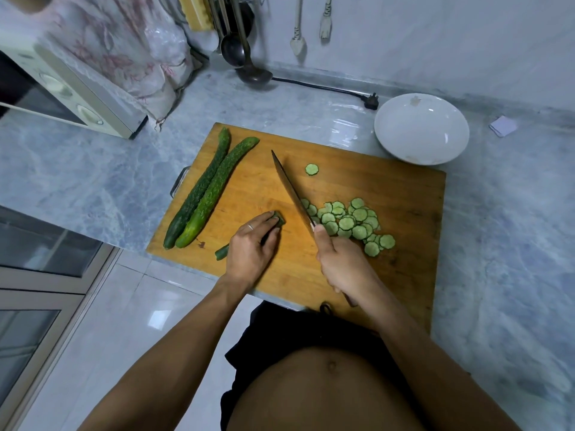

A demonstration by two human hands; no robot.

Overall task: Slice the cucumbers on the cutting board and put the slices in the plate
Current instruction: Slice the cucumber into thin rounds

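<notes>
On the wooden cutting board (357,181) my left hand (250,248) grips a short cucumber stub (279,219); its stem end (222,252) pokes out at the wrist side. My right hand (340,262) holds a knife (292,191), blade pointing away, just right of the stub. A heap of cucumber slices (351,222) lies right of the blade, and one lone slice (311,169) sits further back. Two whole cucumbers (205,191) lie side by side at the board's left. The white plate (401,147) stands beyond the board's far right corner with nothing in it.
A toaster oven (62,88) and a plastic bag (140,63) stand at the back left. Ladles (245,57) hang at the wall, and a black cord with plug (370,101) lies behind the board. The counter edge drops to the floor at the left.
</notes>
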